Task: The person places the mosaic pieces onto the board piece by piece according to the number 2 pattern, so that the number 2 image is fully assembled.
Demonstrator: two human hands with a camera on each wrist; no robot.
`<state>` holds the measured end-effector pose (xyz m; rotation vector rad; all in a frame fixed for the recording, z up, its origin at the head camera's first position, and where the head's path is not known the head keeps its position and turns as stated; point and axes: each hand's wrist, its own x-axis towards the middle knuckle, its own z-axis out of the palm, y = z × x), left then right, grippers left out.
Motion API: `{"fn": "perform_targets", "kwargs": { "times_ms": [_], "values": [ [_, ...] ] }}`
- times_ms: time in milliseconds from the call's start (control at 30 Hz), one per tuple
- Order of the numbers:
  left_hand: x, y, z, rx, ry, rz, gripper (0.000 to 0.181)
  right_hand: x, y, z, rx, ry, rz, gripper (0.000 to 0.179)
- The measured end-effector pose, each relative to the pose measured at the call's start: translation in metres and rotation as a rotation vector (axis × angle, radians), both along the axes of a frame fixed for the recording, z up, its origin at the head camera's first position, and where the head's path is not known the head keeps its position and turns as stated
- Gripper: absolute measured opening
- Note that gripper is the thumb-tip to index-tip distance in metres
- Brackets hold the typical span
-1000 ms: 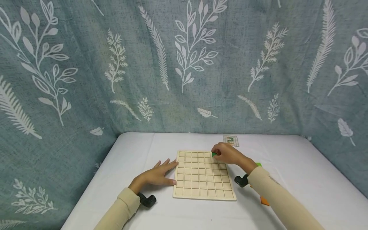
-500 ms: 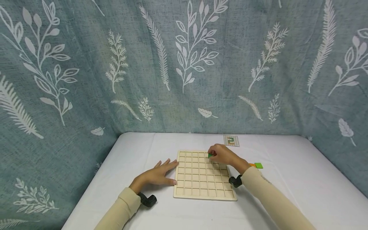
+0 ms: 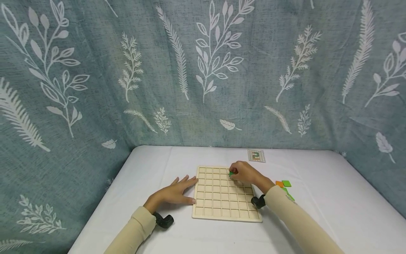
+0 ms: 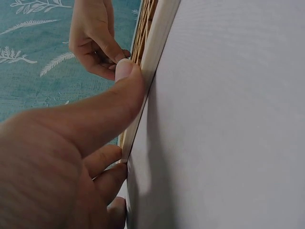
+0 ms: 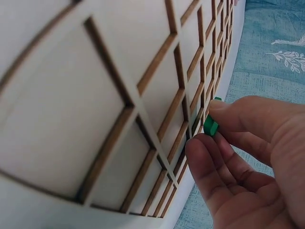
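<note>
A pale wooden grid board [image 3: 220,204] with square recesses lies on the white table. My right hand [image 3: 247,173] pinches a small green tile [image 5: 209,125] between thumb and fingers, over the board's far right part. In the right wrist view the tile is tilted, close above the grid. Along the board's left edge rests my left hand [image 3: 176,193], fingers spread and straight, thumb and fingertips at the rim. The left wrist view shows its thumb [image 4: 125,71] on the edge of the board.
Behind the board lies a small pattern card [image 3: 256,155] with a green and orange design. To the right are an orange tile [image 3: 279,183] and a green tile [image 3: 287,183], with more green beside my right sleeve. A leaf-patterned curtain [image 3: 203,88] hangs behind the table.
My right hand has moved slightly left and nearer over the board, still pinching the green tile. Its forearm shifted left, uncovering loose tiles. The left hand stays at the board's edge.
</note>
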<state>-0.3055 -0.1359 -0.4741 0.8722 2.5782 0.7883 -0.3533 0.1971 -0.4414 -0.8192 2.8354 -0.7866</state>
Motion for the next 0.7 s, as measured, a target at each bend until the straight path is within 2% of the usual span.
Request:
{"fn": "perform_targets", "kwargs": {
  "times_ms": [200,700],
  "values": [
    [-0.0005,-0.0007,-0.0002,0.003,-0.005,-0.005,0.089,0.0019,-0.0048,-0.0009,0.014,-0.024,-0.027,0.024],
    [-0.0003,-0.0002,-0.0005,0.002,0.007,-0.013,0.09,0.0035,-0.003,-0.0048,0.027,0.009,-0.008,0.023]
  ]
}}
